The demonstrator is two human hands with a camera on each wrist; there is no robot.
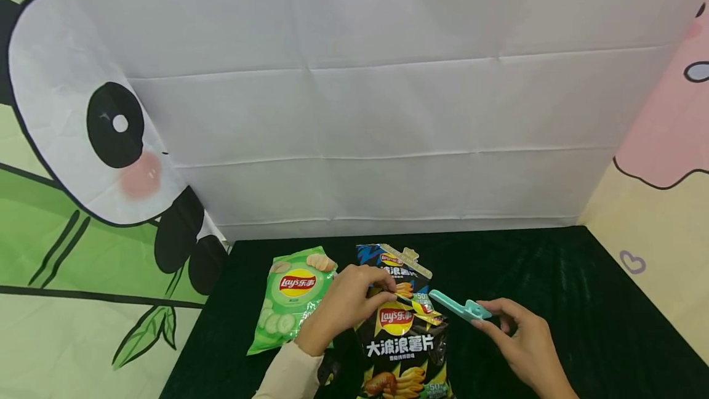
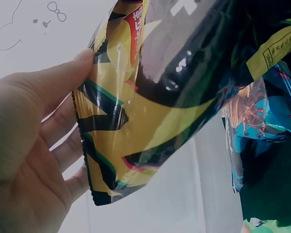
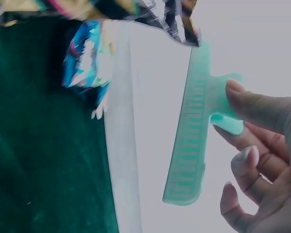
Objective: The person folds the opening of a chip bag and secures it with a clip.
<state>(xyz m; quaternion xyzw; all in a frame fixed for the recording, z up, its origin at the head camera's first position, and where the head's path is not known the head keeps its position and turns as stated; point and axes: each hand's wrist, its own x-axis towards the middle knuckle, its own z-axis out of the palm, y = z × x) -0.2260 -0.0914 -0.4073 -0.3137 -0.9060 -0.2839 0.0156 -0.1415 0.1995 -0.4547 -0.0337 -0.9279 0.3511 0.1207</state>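
Observation:
My left hand [image 1: 354, 300] pinches the top edge of a black Lay's chip bag [image 1: 407, 353] between thumb and fingers. In the left wrist view the sealed-looking yellow and black end of this bag [image 2: 106, 126] sits against the thumb, the other fingers behind it. On the right, my right hand [image 1: 523, 343] holds a teal bag clip [image 1: 451, 304] by its handles, thumb on one and fingers at the other. The long ridged bar of the clip [image 3: 186, 136] points toward the bag's top right corner, overlapping that corner in the right wrist view.
Left of the black bag lies a green Lay's bag [image 1: 296, 291], partly behind my left forearm. Behind it is a blue and black Lay's bag [image 1: 368, 255] with a cream clip [image 1: 412, 260] across its top corner. A dark green cloth [image 1: 532, 276] covers the table, backed by a white curtain [image 1: 388, 189].

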